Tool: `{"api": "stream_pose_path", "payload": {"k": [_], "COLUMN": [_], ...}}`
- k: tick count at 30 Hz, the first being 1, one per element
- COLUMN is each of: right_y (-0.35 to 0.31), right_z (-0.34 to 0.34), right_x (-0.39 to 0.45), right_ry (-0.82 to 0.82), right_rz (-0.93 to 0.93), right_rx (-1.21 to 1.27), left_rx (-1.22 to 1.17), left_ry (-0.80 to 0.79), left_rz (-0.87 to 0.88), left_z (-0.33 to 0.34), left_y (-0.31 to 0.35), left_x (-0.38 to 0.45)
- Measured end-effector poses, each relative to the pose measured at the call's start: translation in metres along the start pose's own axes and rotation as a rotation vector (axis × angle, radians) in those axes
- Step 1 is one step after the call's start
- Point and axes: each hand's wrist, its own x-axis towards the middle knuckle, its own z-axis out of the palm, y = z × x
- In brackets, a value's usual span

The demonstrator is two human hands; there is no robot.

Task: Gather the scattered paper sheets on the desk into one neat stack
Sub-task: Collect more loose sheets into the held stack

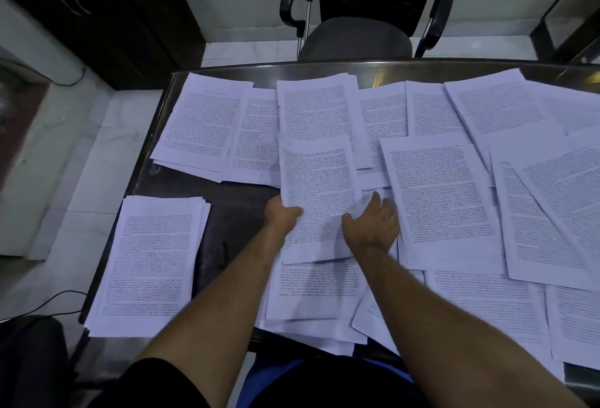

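Several printed white sheets lie scattered and overlapping over the dark desk (233,212). A squared-up stack of sheets (149,264) sits at the desk's near left corner. In the middle, one printed sheet (319,186) is held at both sides. My left hand (281,217) pinches its left edge, thumb on top. My right hand (373,224) rests on its lower right part, thumb on the sheet and fingers at its right edge. More loose sheets (315,290) lie under my forearms, and another sheet (444,199) lies just to the right.
A black office chair (357,34) stands beyond the desk's far edge. A dark wooden cabinet (97,8) is at the back left. A black cable (42,303) runs over the pale floor at the left. A strip of bare desk shows between the stack and the held sheet.
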Motion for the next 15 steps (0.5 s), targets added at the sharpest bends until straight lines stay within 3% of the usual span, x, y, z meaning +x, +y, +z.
{"api": "stream_pose_path", "payload": {"k": [10, 15], "right_y": [-0.012, -0.02], "right_z": [0.002, -0.007], "right_x": [-0.018, -0.02], "right_ry": [-0.034, -0.217], "right_rz": [-0.112, 0.063], "right_rx": [0.096, 0.453], "left_rx": [-0.149, -0.259], "left_ry": [-0.03, -0.125], "left_rz": [-0.065, -0.17], "left_z": [-0.034, -0.059], "left_y": [0.004, 0.028], "left_x": [-0.023, -0.031]}}
